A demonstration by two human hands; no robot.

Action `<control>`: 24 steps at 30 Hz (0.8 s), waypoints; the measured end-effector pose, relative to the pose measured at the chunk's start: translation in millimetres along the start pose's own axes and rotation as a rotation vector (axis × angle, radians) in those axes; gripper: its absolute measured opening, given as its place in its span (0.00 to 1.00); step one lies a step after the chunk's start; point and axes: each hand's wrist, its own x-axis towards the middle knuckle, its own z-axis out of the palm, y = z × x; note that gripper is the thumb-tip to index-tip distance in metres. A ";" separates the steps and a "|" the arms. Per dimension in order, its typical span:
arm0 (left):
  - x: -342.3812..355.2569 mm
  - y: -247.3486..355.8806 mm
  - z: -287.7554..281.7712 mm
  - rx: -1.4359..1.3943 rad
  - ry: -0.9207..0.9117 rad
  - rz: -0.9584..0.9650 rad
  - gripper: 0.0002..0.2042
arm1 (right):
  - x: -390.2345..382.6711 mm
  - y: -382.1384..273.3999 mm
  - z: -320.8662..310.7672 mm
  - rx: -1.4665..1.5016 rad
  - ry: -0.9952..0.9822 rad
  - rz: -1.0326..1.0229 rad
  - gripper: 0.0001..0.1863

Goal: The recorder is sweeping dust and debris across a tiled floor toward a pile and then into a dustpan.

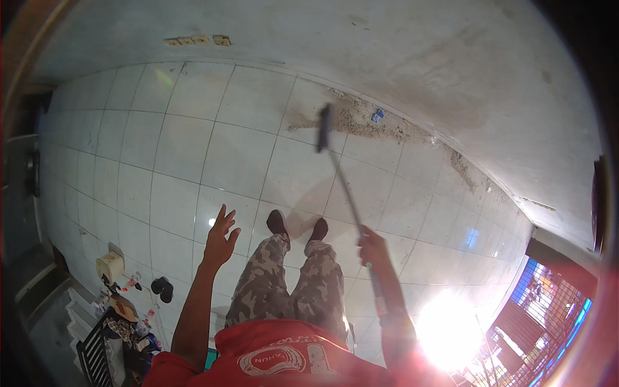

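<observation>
My right hand (374, 248) is wrapped round the handle of a long-handled broom (348, 190). The handle slants up and to the left, away from me. Its dark head (324, 128) looks blurred and sits at the left part of a spread of brown dirt (361, 124) on the tiles. A small blue and white scrap (378, 115) lies among the dirt near the wall. Out to the left, my left hand (222, 235) hangs in the air with its fingers apart and nothing in it.
White floor tiles (174, 148) run to the wall (412, 51), with more debris (461, 169) along its foot. At the lower left are dark slippers (162, 289), a cream container (110, 267), a black rack (97, 351) and assorted clutter. Bright glare (450, 332) comes from the lower right, beside a barred opening (548, 309).
</observation>
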 end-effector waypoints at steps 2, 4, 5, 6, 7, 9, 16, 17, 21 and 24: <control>10.1 13.9 10.2 0.022 -0.014 0.015 0.32 | 61.3 35.7 26.6 -0.437 -0.253 -0.688 0.26; 1.7 12.8 -0.7 0.071 0.030 -0.021 0.30 | 69.2 -13.7 113.2 -0.221 -0.257 -0.140 0.23; 2.5 14.7 0.2 0.102 0.043 0.001 0.28 | 98.1 -13.9 131.1 -0.199 -0.352 -0.224 0.21; 2.9 17.6 2.7 0.133 0.057 0.022 0.26 | 125.4 -16.0 148.3 -0.097 -0.414 -0.188 0.18; 4.7 23.7 8.5 0.142 0.066 0.009 0.23 | 153.6 -20.3 155.7 0.003 -0.470 -0.154 0.15; 5.1 32.1 24.4 0.160 0.068 0.011 0.23 | 203.9 -32.7 148.3 -0.038 -0.496 -0.102 0.09; -4.6 54.1 48.0 0.150 0.119 -0.102 0.23 | 237.5 -58.3 -34.7 -0.342 -0.271 -0.264 0.09; 9.3 67.1 69.5 0.143 0.060 -0.083 0.24 | 251.5 -43.1 -127.6 -0.831 -0.404 -1.033 0.07; 10.1 88.3 72.4 0.148 0.115 -0.082 0.24 | 231.0 -45.8 -218.6 -0.040 -0.178 -0.082 0.07; 31.9 113.7 94.3 0.112 0.066 -0.042 0.24 | 245.4 -14.2 -355.2 0.016 -0.015 -0.078 0.08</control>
